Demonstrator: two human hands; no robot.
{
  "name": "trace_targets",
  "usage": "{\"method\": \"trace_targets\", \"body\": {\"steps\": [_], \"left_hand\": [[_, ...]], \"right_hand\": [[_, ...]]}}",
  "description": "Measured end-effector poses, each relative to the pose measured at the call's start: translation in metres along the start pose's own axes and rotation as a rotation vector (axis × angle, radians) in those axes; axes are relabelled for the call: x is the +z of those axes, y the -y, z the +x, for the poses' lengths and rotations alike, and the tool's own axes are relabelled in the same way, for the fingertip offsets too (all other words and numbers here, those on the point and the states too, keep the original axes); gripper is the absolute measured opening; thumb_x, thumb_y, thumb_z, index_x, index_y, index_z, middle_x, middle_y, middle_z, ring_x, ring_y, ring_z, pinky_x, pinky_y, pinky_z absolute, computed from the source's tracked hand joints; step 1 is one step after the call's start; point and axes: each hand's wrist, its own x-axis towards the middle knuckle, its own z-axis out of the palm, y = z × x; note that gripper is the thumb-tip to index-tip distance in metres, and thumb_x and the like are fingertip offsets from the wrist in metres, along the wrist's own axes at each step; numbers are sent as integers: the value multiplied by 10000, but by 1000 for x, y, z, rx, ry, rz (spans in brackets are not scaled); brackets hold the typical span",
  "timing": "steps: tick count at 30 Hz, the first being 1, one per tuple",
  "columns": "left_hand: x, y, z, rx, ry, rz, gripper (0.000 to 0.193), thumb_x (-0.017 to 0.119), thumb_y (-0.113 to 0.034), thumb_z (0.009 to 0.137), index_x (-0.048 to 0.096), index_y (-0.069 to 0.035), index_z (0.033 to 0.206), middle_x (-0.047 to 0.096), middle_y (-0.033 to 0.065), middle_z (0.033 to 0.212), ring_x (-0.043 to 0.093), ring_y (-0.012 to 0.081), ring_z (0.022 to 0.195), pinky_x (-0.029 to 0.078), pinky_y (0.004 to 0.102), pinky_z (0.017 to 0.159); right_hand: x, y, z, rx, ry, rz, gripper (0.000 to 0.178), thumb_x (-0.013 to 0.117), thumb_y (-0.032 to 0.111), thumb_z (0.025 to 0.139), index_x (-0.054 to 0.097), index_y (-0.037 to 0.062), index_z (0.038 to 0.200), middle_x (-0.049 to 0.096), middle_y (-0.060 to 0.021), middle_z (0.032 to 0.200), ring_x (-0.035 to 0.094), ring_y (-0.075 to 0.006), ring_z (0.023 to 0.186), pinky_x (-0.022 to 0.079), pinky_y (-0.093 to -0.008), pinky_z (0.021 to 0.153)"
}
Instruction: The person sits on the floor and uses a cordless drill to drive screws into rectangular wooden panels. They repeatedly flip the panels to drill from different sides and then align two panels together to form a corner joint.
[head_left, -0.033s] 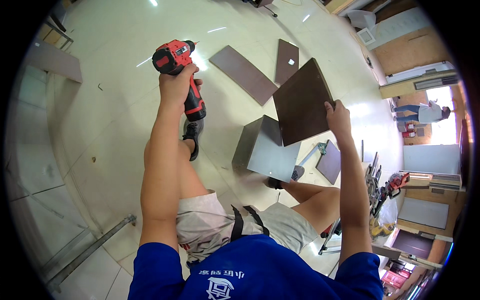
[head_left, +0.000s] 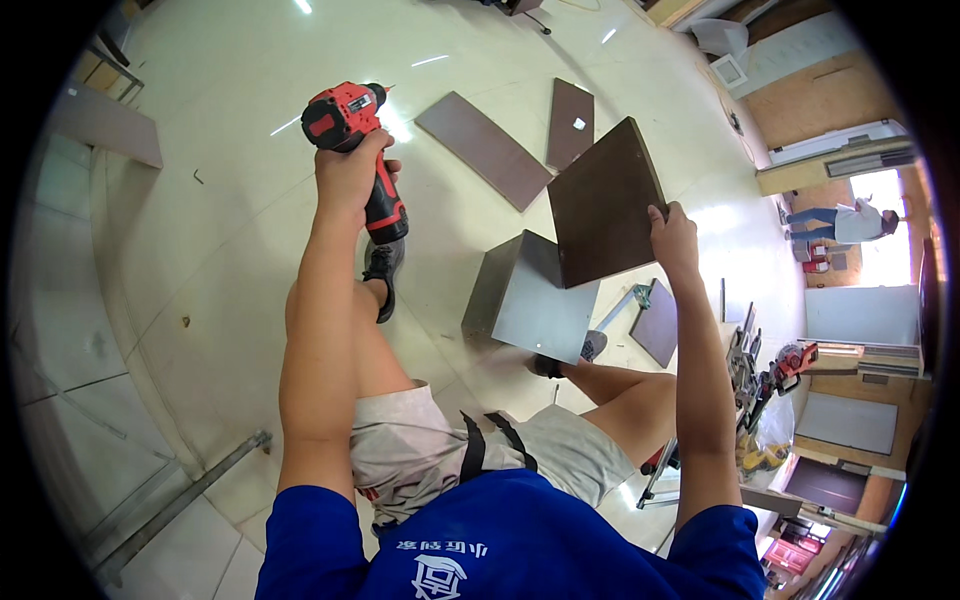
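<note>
My left hand [head_left: 347,178] is closed round the grip of a red and black cordless drill [head_left: 342,112], its bit turned to the right. Between the fingers and thumb of my right hand [head_left: 675,240], a dark brown square board [head_left: 606,205] is held up by its right edge. Just below and behind that board, a box-shaped cabinet carcass [head_left: 541,312] with a grey face stands on the floor. The raised board hides part of it. My shoe shows beside its lower right corner.
Two brown panels [head_left: 484,148] [head_left: 572,122] lie on the tiled floor [head_left: 240,230] ahead. A hammer [head_left: 640,296] and a smaller panel [head_left: 655,325] are right of the carcass. Farther right stands a red power saw [head_left: 790,368]; a person [head_left: 850,222] is in the background.
</note>
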Motion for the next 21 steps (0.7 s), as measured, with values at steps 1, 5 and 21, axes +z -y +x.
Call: {"method": "trace_targets", "body": {"steps": [1, 5, 21], "left_hand": [[2, 0, -1, -10, 5, -6, 222, 720, -147, 875, 639, -26, 1042, 697, 108, 902, 678, 187, 642, 579, 327, 569], [7, 3, 0, -6, -4, 8, 216, 724, -156, 880, 636, -23, 1026, 697, 108, 895, 678, 188, 650, 577, 328, 571], [17, 10, 6, -49, 56, 38, 232, 694, -122, 904, 614, -31, 1103, 692, 106, 937, 660, 194, 641, 569, 337, 562]], "right_hand": [[4, -8, -4, 37, -25, 2, 393, 611, 341, 997, 595, -52, 991, 685, -320, 918, 639, -535, 884, 494, -580, 805], [0, -30, -9, 104, -40, 10, 405, 609, 349, 997, 599, -56, 1013, 688, -317, 924, 648, -521, 916, 497, -563, 825], [133, -159, -212, 723, -122, 1100, 428, 582, 355, 1053, 683, -60, 1081, 691, -71, 912, 622, -128, 837, 504, -281, 742]]}}
